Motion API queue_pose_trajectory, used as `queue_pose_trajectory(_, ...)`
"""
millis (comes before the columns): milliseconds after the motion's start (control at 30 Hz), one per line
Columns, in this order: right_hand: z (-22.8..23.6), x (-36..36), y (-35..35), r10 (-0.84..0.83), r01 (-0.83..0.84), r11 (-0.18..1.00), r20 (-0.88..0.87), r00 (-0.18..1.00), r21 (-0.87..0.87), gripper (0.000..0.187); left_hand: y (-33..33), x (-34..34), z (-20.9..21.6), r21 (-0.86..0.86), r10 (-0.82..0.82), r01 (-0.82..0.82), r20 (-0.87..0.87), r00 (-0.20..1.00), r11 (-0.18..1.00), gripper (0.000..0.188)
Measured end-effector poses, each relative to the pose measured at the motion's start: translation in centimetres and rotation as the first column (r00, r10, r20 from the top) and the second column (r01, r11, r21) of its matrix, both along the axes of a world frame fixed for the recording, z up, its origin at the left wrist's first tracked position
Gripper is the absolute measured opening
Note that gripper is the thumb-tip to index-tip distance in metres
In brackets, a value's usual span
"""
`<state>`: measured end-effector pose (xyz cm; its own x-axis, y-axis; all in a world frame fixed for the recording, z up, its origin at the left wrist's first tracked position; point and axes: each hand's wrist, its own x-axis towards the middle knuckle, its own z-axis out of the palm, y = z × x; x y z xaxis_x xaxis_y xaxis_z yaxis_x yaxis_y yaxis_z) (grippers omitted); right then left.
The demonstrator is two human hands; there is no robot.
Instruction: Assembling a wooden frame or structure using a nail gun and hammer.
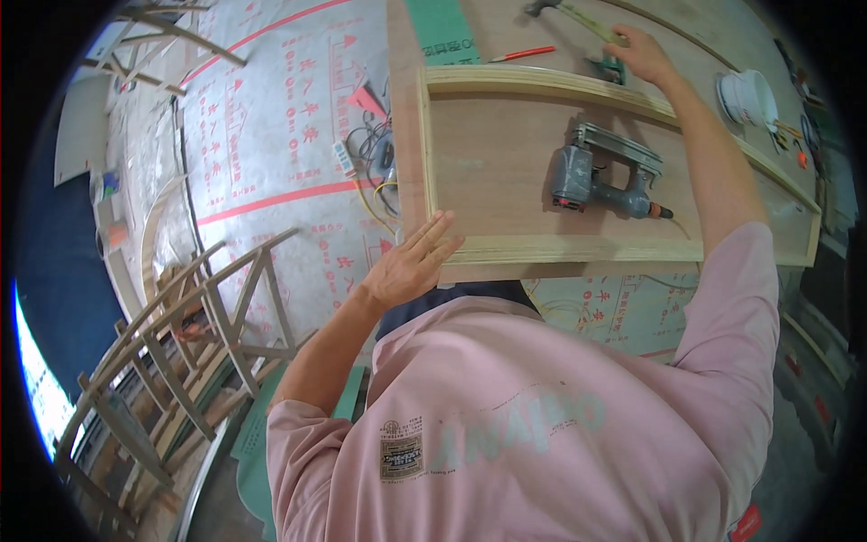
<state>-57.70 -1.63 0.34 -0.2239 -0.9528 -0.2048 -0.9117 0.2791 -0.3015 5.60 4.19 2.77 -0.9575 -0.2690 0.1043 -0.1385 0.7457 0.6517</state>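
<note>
At far left, rack (217, 316): grey-brown wooden bars, slanting, near the floor sheet.
Floor sheet (271, 176): white, covered with rows of red characters, small red house emblems and red stripes; the same print shows again below the frame.
Power strip (341, 156): white, on the floor sheet, beside a tangle of dark cables (368, 149).
Left hand (420, 257): laid on the frame's near left corner, fingers straight and close together, not wrapped around it.
Shirt (542, 397): pink, with large pale-green lettering, small dark lines of text and a dark rectangular printed label.
Green strip (442, 32): on the bench (506, 25), dark print at its near end.
Frame (533, 250): long, pale wood, lying on the bench in front of the person; brown board shows inside.
Pencil (524, 54): red, on the bench beyond the frame's far rail.
Hammer (582, 20): dark head to the left, handle running to the right hand.
Nail gun (591, 176): grey, lying inside the frame, orange fitting to the right; any marking is too small to read.
Green tool (608, 69): just below the right hand, partly hidden.
Right hand (639, 56): fingers bent at the hammer's handle end; cannot tell whether they grip it.
Bucket (748, 98): white, beyond the frame, right of the arm.
</note>
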Motion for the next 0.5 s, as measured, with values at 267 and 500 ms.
queue_pose_trajectory(267,-7.6,-7.1,1.0,-0.034,0.029,0.997,-0.068,0.997,-0.07,0.06,3.5,0.2,0.1,0.422,0.457,-0.501,0.207,0.865,0.756,0.078)
queue_pose_trajectory(500,-8.0,-8.1,4.9,-0.136,0.114,0.991,-0.578,0.805,-0.075,0.068,2.1,-2.3,-1.4,0.747,0.399,-0.594,0.467,0.789,0.299,0.05)
